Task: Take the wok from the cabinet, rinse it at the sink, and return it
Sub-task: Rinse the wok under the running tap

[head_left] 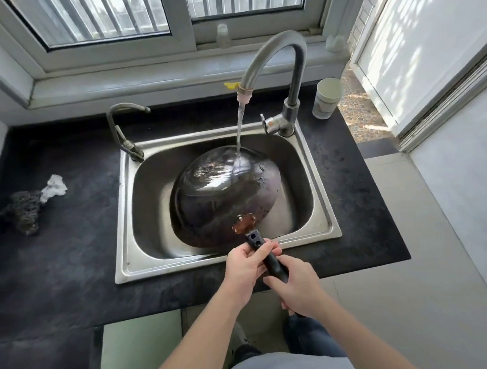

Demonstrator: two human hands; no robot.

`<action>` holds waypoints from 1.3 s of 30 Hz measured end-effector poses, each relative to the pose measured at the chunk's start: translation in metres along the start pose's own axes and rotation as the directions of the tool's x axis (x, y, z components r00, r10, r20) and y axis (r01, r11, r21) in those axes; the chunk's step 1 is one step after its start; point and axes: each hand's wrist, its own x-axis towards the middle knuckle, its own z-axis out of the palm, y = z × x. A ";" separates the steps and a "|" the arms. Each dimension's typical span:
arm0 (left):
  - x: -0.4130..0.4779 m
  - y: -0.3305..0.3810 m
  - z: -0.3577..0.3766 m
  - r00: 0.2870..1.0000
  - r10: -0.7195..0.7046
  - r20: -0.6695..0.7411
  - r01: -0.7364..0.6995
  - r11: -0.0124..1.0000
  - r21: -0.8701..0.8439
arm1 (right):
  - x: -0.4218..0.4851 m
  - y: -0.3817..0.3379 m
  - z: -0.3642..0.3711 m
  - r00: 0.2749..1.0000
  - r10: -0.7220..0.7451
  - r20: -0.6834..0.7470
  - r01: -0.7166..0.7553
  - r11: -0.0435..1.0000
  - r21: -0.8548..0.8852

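Nearest, the handle [269, 259] of the wok [225, 192] is gripped by both hands. The right hand [298, 289] is curled round its near end, and the left hand [248, 261] is wrapped round it just ahead, closer to the bowl. Just beyond the hands, the wok is held bottom-up inside the sink [121, 225]. The stream of water [240, 131] from the tall tap [284, 61] is caught on the far side of its outer shell.

The fetching is judged to be done and the rinse to be under way, with only the outside seen being wetted. What is judged left is the closing of the tap, the draining of the wok and its return to the cabinet.

Below the hands, a pale panel [146, 357] under the table [64, 246] edge may be a cabinet door, but this cannot be settled. The end of the handle is covered by the right hand. The inside of the wok is turned away, so its state cannot be told. Well to the left of the hands, a dark lump [23, 211] and a crumpled white scrap [53, 186] lie on the table; what they are cannot be made out. Far beyond the tap, a small bottle [222, 36] on the sill is too blurred to identify.
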 end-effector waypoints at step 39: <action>-0.002 0.004 0.011 0.983 -0.046 0.180 0.063 0.994 -0.087 | -0.007 0.008 -0.015 0.986 0.015 0.164 -0.088 0.891 0.445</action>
